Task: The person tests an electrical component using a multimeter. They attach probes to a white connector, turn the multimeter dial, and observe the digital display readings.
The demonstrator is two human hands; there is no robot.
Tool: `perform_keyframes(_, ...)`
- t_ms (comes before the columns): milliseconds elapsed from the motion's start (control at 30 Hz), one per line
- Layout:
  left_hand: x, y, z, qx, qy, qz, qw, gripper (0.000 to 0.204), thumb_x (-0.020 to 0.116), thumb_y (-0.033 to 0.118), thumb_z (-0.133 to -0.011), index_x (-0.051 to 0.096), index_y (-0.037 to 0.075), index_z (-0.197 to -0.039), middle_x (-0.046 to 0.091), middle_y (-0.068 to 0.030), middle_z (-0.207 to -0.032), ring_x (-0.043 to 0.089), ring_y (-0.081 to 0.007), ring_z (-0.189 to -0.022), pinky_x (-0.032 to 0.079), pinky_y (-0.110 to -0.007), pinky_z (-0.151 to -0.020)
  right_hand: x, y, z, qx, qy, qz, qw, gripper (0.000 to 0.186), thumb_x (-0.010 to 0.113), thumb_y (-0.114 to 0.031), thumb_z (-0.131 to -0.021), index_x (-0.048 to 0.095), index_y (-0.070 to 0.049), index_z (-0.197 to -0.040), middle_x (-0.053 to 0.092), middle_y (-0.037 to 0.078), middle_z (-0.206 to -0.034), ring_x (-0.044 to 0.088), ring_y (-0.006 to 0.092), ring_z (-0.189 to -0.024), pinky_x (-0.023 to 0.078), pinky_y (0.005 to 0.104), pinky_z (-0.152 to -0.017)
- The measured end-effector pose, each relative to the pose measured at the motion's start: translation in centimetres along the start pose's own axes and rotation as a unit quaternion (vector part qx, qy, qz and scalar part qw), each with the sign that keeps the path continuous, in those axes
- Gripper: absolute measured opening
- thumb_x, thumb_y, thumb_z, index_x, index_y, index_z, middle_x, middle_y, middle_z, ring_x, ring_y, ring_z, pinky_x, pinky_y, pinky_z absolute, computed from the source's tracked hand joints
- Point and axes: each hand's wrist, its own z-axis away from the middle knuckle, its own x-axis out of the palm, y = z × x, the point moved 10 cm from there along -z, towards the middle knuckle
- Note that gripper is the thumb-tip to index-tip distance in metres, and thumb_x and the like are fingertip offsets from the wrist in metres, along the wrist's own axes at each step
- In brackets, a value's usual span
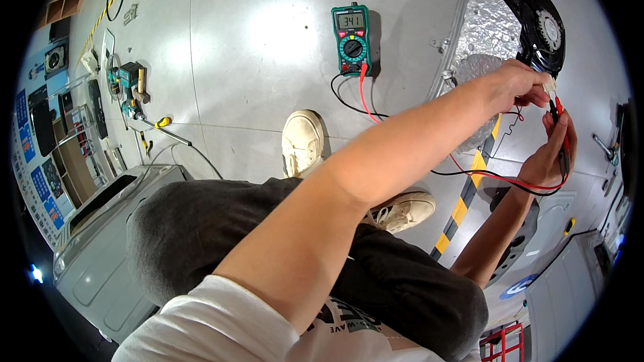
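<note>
My left hand [524,87] has its fingers clamped on the small pale connector [550,85], just beside the black-shelled assembly [545,23]; my right hand [545,157] pinches the red probe [559,104] and the black probe [553,114] together. I can't tell whether both probes touch metal. I should brace the connector, keep the tips from bridging, and let the multimeter's [352,48] reading settle before I trust it.

A green-and-black digital multimeter [352,32] lies face up, its display showing a reading; well to its right, a red test probe [559,105] and a black test probe [554,113] sit side by side, tips toward a whitish plug connector [549,86], leads [496,175] running from the multimeter's lower end
</note>
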Motion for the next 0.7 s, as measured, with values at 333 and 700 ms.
perform_keyframes(333,-6.1,15.6,5.8,0.117,0.099,-0.577,0.802,0.042,0.047,0.039,-0.092,0.062,0.0,-0.094,0.065,-0.009,-0.079,0.062,-0.0133,-0.068,0.047,-0.025,-0.061,-1.1,1.1,-0.1,0.021,0.023,0.003,1.0,0.029,0.057,-0.018,-0.089,0.06,0.008,-0.101,0.064,0.016,-0.092,0.064,0.0192,-0.079,0.052,0.0269,-0.073)
perform_keyframes(700,-22.9,15.8,20.6,0.101,0.217,-0.759,0.605,0.026,0.058,0.03,-0.084,0.063,0.005,-0.089,0.066,-0.0108,-0.082,0.063,-0.026,-0.075,0.049,-0.035,-0.069,-1.3,1.5,0.1,0.011,-0.002,0.003,1.0,0.03,0.057,-0.019,-0.089,0.06,0.008,-0.101,0.064,0.015,-0.09,0.064,0.0177,-0.077,0.052,0.0267,-0.073)
